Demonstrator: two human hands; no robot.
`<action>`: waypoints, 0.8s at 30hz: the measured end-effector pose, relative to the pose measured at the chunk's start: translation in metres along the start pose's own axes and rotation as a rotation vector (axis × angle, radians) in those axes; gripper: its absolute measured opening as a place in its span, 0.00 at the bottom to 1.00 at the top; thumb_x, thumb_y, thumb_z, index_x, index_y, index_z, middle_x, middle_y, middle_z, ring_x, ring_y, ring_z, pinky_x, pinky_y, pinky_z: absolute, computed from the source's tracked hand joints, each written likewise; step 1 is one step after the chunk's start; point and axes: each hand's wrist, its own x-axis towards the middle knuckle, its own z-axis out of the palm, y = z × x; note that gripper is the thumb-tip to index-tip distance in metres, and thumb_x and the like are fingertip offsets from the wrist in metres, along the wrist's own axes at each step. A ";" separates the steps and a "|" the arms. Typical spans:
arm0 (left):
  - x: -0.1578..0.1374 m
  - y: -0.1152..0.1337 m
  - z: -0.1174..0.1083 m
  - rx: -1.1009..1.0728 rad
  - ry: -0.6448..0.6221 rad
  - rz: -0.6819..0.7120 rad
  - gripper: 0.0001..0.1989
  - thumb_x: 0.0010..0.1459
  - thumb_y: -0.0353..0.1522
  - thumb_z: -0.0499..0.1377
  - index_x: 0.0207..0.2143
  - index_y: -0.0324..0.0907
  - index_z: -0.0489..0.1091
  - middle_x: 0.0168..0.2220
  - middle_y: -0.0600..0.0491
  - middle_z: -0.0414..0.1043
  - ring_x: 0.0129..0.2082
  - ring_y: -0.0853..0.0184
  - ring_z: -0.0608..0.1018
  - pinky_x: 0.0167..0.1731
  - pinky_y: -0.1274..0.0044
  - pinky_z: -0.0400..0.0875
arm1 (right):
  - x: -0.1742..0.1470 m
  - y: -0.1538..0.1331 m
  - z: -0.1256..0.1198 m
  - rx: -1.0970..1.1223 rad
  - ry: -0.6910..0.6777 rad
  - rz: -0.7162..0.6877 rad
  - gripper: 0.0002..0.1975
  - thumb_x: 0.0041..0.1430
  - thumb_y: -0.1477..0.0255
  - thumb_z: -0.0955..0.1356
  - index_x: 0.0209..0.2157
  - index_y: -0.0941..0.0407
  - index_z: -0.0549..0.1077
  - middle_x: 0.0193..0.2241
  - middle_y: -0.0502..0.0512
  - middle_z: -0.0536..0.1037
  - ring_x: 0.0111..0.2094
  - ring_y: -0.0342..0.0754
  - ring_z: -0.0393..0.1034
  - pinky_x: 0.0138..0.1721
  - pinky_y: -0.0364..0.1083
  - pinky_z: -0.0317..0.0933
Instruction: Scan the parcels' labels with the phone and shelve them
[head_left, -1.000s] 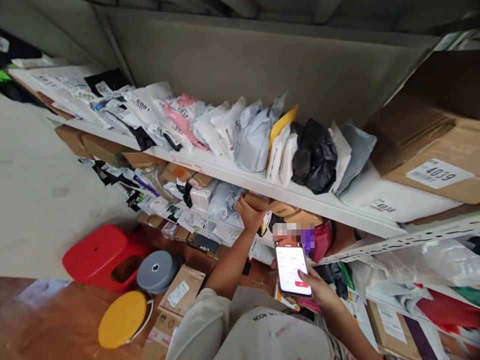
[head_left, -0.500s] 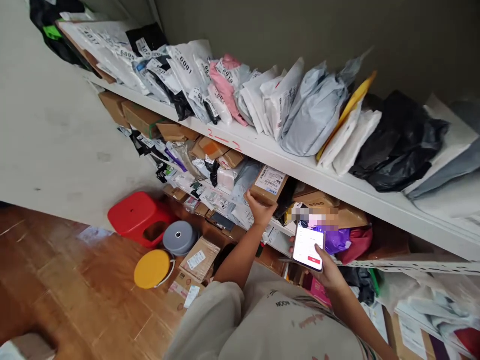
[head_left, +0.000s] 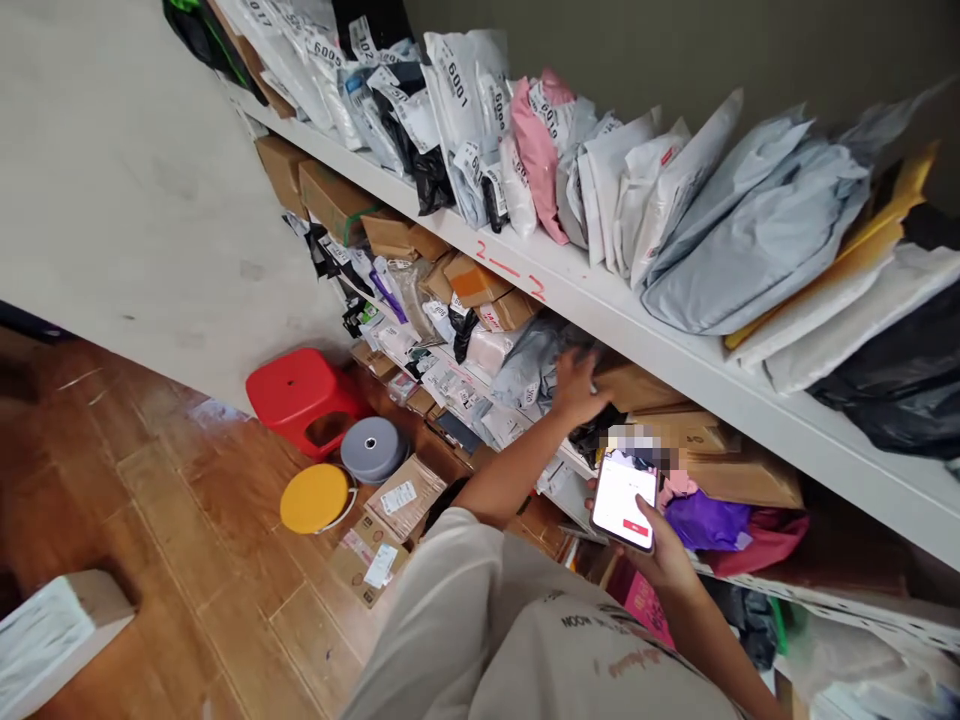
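Note:
On the middle shelf, my left hand (head_left: 578,388) reaches in among the parcels with its fingers spread. It is beside a grey plastic mailer (head_left: 523,368) and a brown cardboard box (head_left: 637,388); its fingertips lie in shadow under the upper shelf, so whether they touch anything is hard to see. My right hand (head_left: 664,548) grips a smartphone (head_left: 624,500) whose lit screen faces up. The right thumb rests over the screen's lower right part. Just behind the phone lies a purple plastic bag (head_left: 707,520).
The upper shelf (head_left: 570,283) carries a row of upright labelled mailers. Below left, a red stool (head_left: 304,395), a grey round stool (head_left: 373,450), a yellow-lidded bucket (head_left: 315,498) and cardboard boxes (head_left: 401,497) stand on the wooden floor. A white-sided box (head_left: 60,630) sits at lower left.
My left hand has let go of the labelled cardboard box and moved right and deeper into the shelf, fingers now spread. The view has shifted. My right hand keeps hold of the smartphone.

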 end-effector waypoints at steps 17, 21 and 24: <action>0.130 -0.070 -0.204 0.504 -0.049 0.336 0.45 0.36 0.40 0.72 0.58 0.41 0.62 0.60 0.39 0.48 0.62 0.42 0.53 0.62 0.56 0.49 | 0.034 -0.004 0.044 0.043 -0.122 0.034 0.27 0.52 0.60 0.73 0.51 0.57 0.72 0.37 0.63 0.84 0.32 0.56 0.80 0.14 0.40 0.63; 0.114 -0.058 -0.177 0.412 0.127 0.255 0.50 0.36 0.46 0.72 0.58 0.38 0.58 0.56 0.38 0.51 0.59 0.44 0.56 0.60 0.57 0.53 | 0.054 0.000 0.066 0.040 -0.198 0.077 0.22 0.55 0.60 0.71 0.48 0.59 0.74 0.38 0.63 0.83 0.31 0.53 0.79 0.15 0.40 0.64; 0.112 -0.056 -0.163 0.336 0.207 0.210 0.48 0.40 0.51 0.69 0.59 0.40 0.56 0.58 0.38 0.48 0.62 0.46 0.54 0.61 0.59 0.50 | 0.065 0.002 0.084 0.028 -0.246 0.103 0.22 0.56 0.60 0.70 0.49 0.58 0.74 0.41 0.63 0.82 0.34 0.53 0.79 0.15 0.39 0.63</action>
